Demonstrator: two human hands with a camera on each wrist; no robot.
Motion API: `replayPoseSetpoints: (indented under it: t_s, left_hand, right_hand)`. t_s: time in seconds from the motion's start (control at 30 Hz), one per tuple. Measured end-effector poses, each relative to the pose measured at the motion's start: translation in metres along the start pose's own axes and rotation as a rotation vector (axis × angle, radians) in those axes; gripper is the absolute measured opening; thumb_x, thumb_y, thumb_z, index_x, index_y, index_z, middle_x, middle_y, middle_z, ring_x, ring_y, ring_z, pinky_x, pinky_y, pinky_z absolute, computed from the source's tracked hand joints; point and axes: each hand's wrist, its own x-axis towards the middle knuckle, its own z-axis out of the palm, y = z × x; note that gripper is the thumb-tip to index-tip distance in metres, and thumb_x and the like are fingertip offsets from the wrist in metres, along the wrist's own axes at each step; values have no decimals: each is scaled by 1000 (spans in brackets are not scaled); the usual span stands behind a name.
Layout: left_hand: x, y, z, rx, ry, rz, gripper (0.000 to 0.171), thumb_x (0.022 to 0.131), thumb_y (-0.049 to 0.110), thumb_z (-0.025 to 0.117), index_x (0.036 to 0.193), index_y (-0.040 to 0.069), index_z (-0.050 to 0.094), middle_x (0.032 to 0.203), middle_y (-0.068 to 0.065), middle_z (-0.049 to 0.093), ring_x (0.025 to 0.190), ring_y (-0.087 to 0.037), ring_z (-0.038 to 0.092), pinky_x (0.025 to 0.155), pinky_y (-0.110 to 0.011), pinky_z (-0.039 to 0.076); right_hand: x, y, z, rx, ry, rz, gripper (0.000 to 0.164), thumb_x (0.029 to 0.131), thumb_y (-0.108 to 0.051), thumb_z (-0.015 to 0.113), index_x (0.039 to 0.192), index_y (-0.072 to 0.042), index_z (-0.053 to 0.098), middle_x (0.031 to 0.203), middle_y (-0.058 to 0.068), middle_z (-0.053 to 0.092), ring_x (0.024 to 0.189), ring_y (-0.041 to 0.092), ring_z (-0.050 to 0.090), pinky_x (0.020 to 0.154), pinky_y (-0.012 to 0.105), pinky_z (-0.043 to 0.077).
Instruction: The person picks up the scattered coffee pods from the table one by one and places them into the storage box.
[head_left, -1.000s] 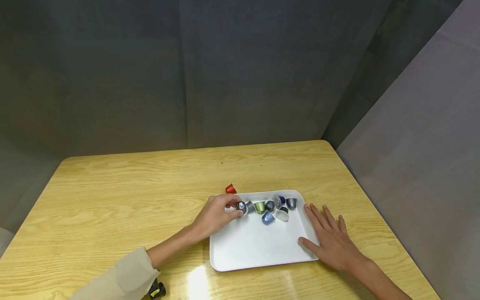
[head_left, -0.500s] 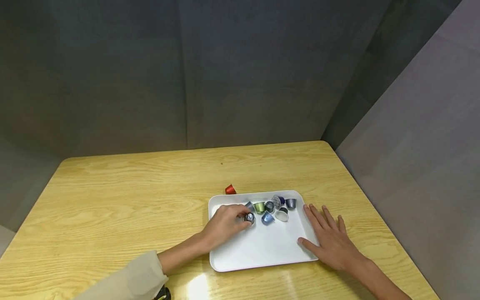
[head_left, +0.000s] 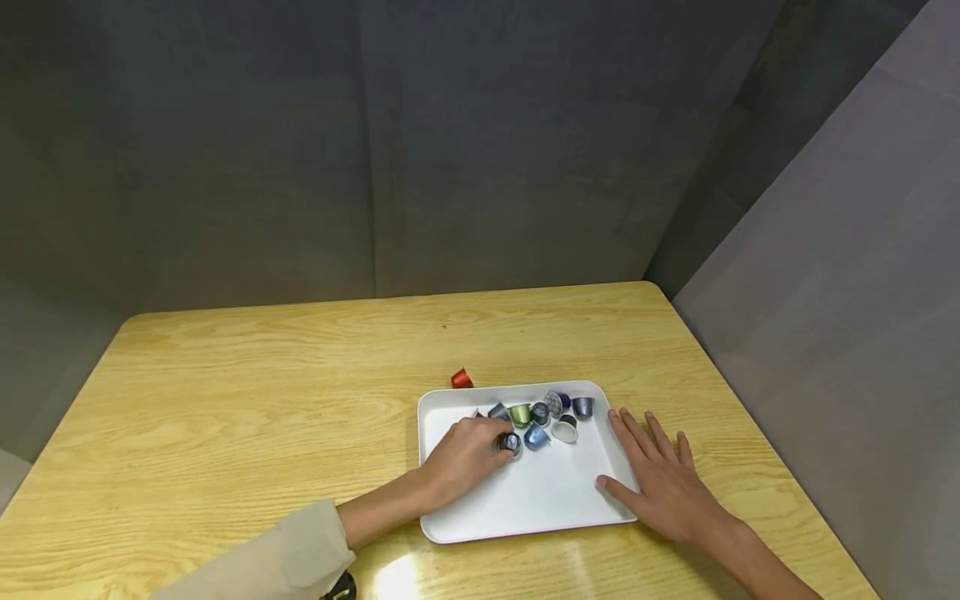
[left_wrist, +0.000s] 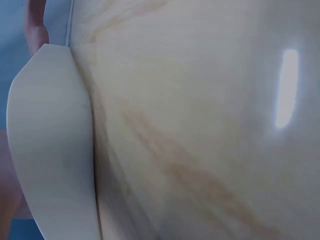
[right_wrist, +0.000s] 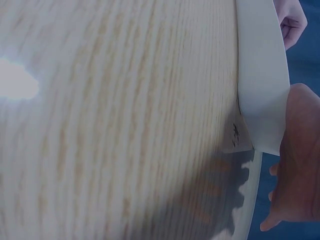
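In the head view my left hand (head_left: 467,457) reaches over the left part of a white tray (head_left: 540,500). Its thumb and fingers pinch a dark coffee capsule (head_left: 512,443), low over the tray. Along the tray's back lie a grey-blue capsule (head_left: 498,412), a green capsule (head_left: 520,415), a dark grey one and several others. A light blue capsule (head_left: 536,437) is just right of the pinched one. Part of another dark capsule peeks out behind my left knuckles. My right hand (head_left: 663,483) lies with spread, straight fingers at the tray's right rim, thumb over the edge.
A red capsule (head_left: 461,379) lies on the wooden table (head_left: 262,400) behind the tray's back left corner. Dark grey cloth walls (head_left: 225,167) stand behind and a lighter grey one (head_left: 840,250) at the right.
My left hand has moved right and nearer to me with the dark capsule, from the tray's back left towards the light blue capsule. The right hand has stayed put.
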Motion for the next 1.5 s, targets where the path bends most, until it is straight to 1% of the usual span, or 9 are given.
replayPoseSetpoints:
  t_s: [0.17, 0.37, 0.5, 0.83, 1.03, 1.2, 1.27, 1.37, 1.5]
  left_hand:
    - [2, 1, 2, 2, -13, 2, 26, 86, 11, 80, 109, 1, 74, 103, -8, 74, 92, -14, 68, 81, -24, 55]
    - [1, 1, 6, 8, -17, 11, 21, 86, 11, 80, 105, 5, 76, 96, -4, 74, 83, -8, 65, 73, -18, 53]
    - [1, 0, 8, 17, -7, 18, 20, 84, 10, 80, 103, 5, 76, 93, -3, 73, 79, -6, 62, 70, -18, 52]
    - [0, 0, 8, 22, 5, 34, 21, 84, 11, 81, 103, 4, 76, 92, -4, 73, 79, -11, 65, 70, -21, 54]
    - [-1, 1, 5, 23, -4, 17, 24, 85, 12, 79, 107, 3, 75, 97, -6, 74, 82, -12, 66, 72, -19, 54]
    - [1, 4, -5, 2, 12, 6, 23, 86, 15, 79, 107, 4, 75, 94, -4, 74, 75, -8, 63, 67, -17, 51]
    - [2, 4, -10, -13, 35, 15, 21, 87, 14, 79, 105, 4, 75, 93, -5, 74, 72, -10, 62, 63, -18, 50]
    - [6, -1, -22, -32, 86, 19, 19, 88, 12, 78, 104, 2, 75, 94, -8, 74, 76, -16, 66, 64, -21, 52]
    - [12, -15, -42, -68, 156, -49, 24, 88, 14, 79, 107, 1, 74, 101, -11, 74, 89, -22, 71, 76, -31, 57]
  right_hand:
    - [0, 0, 0, -4, 2, -5, 90, 94, -57, 60, 161, -16, 16, 161, 18, 24, 144, 50, 15, 102, 79, 11]
    - [0, 0, -2, 3, 1, -3, 90, 94, -57, 61, 161, -16, 17, 161, 18, 23, 145, 49, 15, 102, 79, 11]
    - [-1, 0, -1, 3, -2, -6, 91, 94, -57, 61, 161, -16, 15, 161, 18, 23, 145, 49, 15, 102, 79, 11]
    - [0, 0, -1, -10, -1, -5, 92, 93, -58, 60, 161, -16, 14, 161, 18, 23, 145, 49, 15, 102, 79, 11]
    - [1, -1, -1, -8, -5, -2, 93, 93, -58, 60, 162, -17, 13, 161, 18, 22, 145, 49, 14, 102, 79, 10]
    - [1, -1, -1, -10, -5, 0, 93, 93, -58, 60, 162, -16, 14, 161, 18, 23, 145, 50, 15, 102, 80, 11]
    - [1, -1, -1, -10, -4, -2, 92, 94, -58, 60, 162, -16, 14, 161, 18, 23, 145, 50, 15, 101, 80, 10]
    - [2, -1, -1, -8, -2, -5, 92, 94, -58, 60, 161, -16, 14, 161, 19, 23, 145, 49, 14, 101, 80, 10]
    - [2, -2, -1, -7, 0, -8, 92, 94, -58, 60, 161, -16, 14, 161, 19, 23, 145, 49, 15, 101, 80, 11]
